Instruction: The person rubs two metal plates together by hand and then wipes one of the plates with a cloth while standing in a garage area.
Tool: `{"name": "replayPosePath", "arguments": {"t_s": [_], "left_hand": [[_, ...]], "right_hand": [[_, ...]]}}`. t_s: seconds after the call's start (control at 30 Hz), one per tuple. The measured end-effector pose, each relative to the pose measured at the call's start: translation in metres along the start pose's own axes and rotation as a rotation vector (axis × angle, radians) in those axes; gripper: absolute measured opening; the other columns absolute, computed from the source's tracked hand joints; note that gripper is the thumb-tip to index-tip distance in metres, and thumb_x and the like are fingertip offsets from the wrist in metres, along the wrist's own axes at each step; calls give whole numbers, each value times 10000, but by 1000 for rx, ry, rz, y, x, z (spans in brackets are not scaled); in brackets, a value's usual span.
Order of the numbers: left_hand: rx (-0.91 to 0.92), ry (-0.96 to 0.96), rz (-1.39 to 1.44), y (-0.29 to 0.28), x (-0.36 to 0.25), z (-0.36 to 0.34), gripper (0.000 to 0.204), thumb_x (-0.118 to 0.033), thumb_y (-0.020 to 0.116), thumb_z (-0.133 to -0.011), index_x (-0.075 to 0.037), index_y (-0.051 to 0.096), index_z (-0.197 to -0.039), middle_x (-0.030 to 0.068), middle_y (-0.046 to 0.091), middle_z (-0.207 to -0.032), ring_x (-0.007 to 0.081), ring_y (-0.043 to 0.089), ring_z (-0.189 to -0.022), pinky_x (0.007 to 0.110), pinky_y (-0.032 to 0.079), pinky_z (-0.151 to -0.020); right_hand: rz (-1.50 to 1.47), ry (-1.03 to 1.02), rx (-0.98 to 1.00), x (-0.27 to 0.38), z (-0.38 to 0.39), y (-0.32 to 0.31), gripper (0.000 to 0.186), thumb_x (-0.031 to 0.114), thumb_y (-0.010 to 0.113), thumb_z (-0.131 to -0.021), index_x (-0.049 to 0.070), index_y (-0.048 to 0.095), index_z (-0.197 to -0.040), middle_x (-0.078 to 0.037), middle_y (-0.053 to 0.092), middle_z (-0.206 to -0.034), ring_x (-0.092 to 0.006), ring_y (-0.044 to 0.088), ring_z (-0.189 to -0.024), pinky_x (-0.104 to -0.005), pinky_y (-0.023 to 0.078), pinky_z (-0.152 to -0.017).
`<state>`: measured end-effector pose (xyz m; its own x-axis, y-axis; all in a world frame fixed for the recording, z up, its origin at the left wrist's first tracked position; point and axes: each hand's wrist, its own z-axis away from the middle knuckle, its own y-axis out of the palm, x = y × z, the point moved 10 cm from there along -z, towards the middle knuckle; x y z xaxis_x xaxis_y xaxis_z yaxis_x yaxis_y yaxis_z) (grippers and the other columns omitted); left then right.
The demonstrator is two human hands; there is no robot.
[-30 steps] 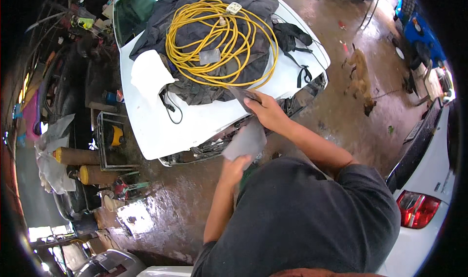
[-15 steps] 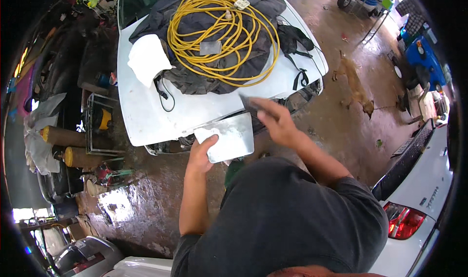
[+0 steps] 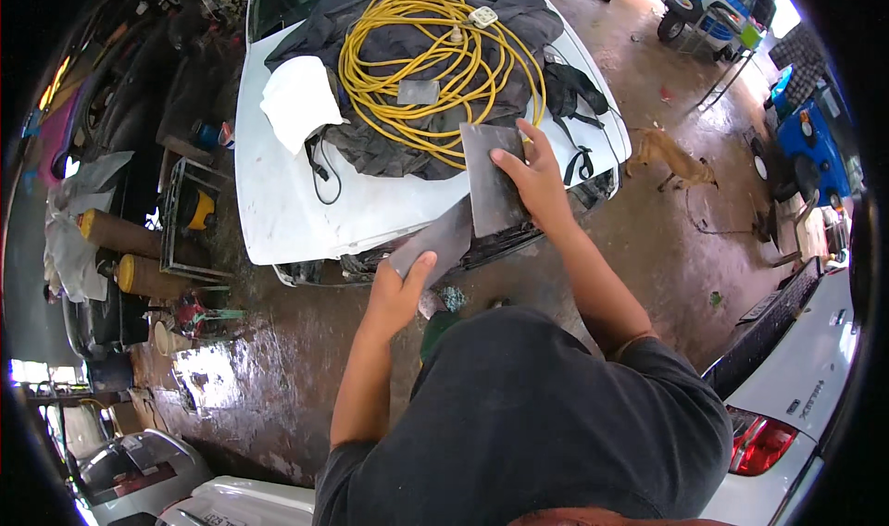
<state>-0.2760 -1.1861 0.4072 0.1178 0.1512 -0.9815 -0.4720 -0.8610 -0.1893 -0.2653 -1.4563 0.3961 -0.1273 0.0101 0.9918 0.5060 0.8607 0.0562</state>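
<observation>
My left hand (image 3: 398,290) grips a thin grey rectangular plate (image 3: 435,234), tilted above the front edge of a white car hood (image 3: 296,220). My right hand (image 3: 537,179) grips another grey plate (image 3: 489,197), thumb across its face, just right of the first. Behind them on the hood lie a bunched dark cover (image 3: 370,151), a coiled yellow cable (image 3: 361,63) with a white socket block (image 3: 483,17), a small translucent grey piece (image 3: 419,91), a folded white item (image 3: 298,100) and black straps (image 3: 574,100).
A brown dog (image 3: 676,160) stands on the wet concrete floor to the right. Yellow cylinders (image 3: 148,276) and a metal frame (image 3: 167,220) are at left, among clutter. Blue vehicles (image 3: 806,137) stand at upper right, a white vehicle (image 3: 787,378) at lower right.
The left plate has turned from a bright, flat face to a tilted grey one. My right hand has risen and shifted right with its plate, now showing that plate's broad face.
</observation>
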Motion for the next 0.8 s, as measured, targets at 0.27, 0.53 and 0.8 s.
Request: {"name": "replayPosePath", "arguments": {"t_s": [0.27, 0.53, 0.8], "left_hand": [[-130, 122, -66, -8, -24, -6, 303, -191, 583, -991, 69, 639, -1136, 141, 687, -1006, 183, 631, -943, 339, 488, -817], [-169, -18, 784, 32, 0, -16, 391, -113, 528, -1002, 63, 510, -1350, 103, 618, -1259, 189, 578, -1171, 334, 433, -1016], [272, -202, 8, 48, 45, -29, 188, -161, 657, -945, 16, 719, -936, 16, 699, -889, 103, 624, -834, 259, 477, -797]], "right_hand": [[153, -14, 234, -21, 65, 38, 697, 240, 728, -891, -82, 408, -1420, -219, 495, -1405, -291, 451, -1336, -371, 341, -1116], [-577, 660, 258, -51, 91, 46, 435, 261, 708, -919, 18, 572, -1253, -76, 666, -1123, -185, 655, -1002, -353, 544, -866], [-290, 439, 415, -6, 59, -6, 453, 227, 692, -926, -20, 580, -1288, -75, 665, -1175, -155, 630, -1029, -320, 505, -915]]}}
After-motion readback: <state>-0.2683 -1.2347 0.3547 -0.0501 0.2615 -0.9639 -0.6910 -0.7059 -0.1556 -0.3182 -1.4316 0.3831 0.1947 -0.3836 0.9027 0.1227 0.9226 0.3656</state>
